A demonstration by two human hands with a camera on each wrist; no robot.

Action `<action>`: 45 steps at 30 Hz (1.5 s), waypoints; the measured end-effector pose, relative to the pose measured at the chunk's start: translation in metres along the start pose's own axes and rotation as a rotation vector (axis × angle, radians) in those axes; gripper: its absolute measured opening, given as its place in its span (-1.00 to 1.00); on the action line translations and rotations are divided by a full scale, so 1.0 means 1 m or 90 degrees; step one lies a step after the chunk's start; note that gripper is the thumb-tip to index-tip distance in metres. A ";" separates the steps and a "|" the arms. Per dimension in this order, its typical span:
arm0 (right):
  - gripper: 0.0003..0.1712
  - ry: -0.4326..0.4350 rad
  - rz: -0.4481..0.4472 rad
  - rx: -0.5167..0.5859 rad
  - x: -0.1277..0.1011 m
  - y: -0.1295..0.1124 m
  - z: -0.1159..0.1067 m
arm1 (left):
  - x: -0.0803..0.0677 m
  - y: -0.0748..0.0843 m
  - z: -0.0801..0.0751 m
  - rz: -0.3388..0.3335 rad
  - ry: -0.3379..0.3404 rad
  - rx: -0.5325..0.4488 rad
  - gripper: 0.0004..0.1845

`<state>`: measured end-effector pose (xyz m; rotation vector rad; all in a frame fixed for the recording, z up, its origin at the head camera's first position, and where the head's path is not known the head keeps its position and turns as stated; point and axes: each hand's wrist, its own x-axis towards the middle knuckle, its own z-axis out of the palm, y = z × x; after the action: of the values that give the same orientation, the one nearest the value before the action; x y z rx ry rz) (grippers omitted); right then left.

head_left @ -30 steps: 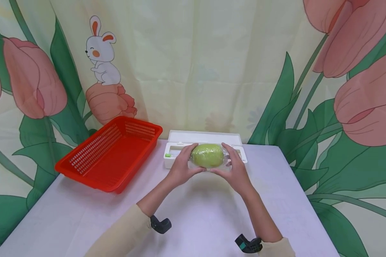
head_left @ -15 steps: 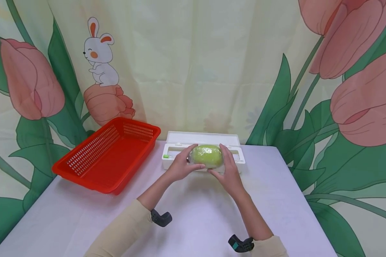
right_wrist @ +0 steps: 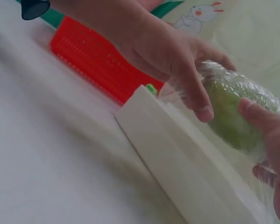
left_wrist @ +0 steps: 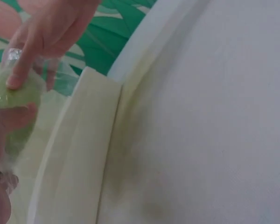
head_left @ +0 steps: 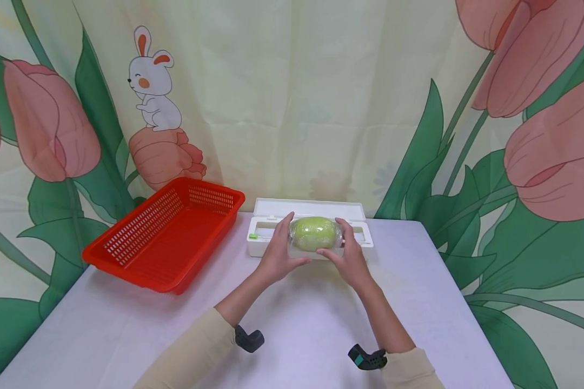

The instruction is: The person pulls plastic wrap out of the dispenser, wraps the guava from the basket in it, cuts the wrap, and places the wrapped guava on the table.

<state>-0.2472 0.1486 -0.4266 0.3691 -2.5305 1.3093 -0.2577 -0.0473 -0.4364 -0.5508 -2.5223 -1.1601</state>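
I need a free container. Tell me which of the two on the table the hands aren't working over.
The red basket, left of the white box; both hands hold the wrapped green fruit over that box.

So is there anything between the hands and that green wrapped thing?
Nothing visible is. The left hand and right hand both hold the green wrapped fruit directly, above the white box, with only its clear wrap under the fingers.

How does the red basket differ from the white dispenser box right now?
The red basket is a bright, open mesh tray with perforated walls; the white dispenser box is a solid, long, narrow case. The basket is wider and sits apart to the left, untouched; the box lies right behind the wrapped green fruit held by the left hand and right hand. Both rest on the white table.
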 end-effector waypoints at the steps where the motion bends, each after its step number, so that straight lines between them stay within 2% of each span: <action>1: 0.04 -0.001 0.009 0.010 0.001 0.001 0.000 | 0.000 0.000 0.001 0.000 0.004 0.003 0.26; 4: 0.02 0.001 0.021 0.025 0.003 0.004 0.001 | 0.001 -0.002 0.005 0.000 0.020 0.011 0.18; 7: 0.00 0.007 0.021 0.025 0.005 0.007 0.003 | 0.005 -0.005 0.006 -0.017 0.030 -0.015 0.07; 12: 0.05 0.019 -0.005 -0.020 0.004 0.008 0.005 | 0.009 -0.010 0.003 -0.053 0.013 -0.070 -0.06; 15: 0.11 0.028 -0.023 -0.049 0.003 0.008 0.007 | 0.011 -0.012 0.002 -0.042 0.009 -0.068 -0.09; 19: 0.11 0.045 -0.036 -0.048 0.004 0.012 0.011 | 0.014 -0.014 0.002 -0.022 0.005 -0.078 -0.11; 23: 0.03 0.060 -0.044 -0.032 0.006 0.014 0.012 | 0.017 -0.015 0.002 -0.039 -0.019 -0.099 -0.11; 31: 0.00 0.045 0.005 0.010 0.007 0.017 0.012 | 0.019 -0.014 0.001 -0.071 -0.053 -0.112 -0.06; 38: -0.03 0.022 0.042 0.022 0.008 0.020 0.011 | 0.017 -0.014 0.001 -0.053 -0.057 -0.105 0.00; 45: -0.03 0.016 0.057 0.023 0.007 0.023 0.013 | 0.014 -0.014 0.002 -0.037 -0.050 -0.091 -0.05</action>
<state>-0.2636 0.1503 -0.4488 0.2472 -2.5325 1.3843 -0.2768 -0.0512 -0.4404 -0.5732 -2.5497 -1.3737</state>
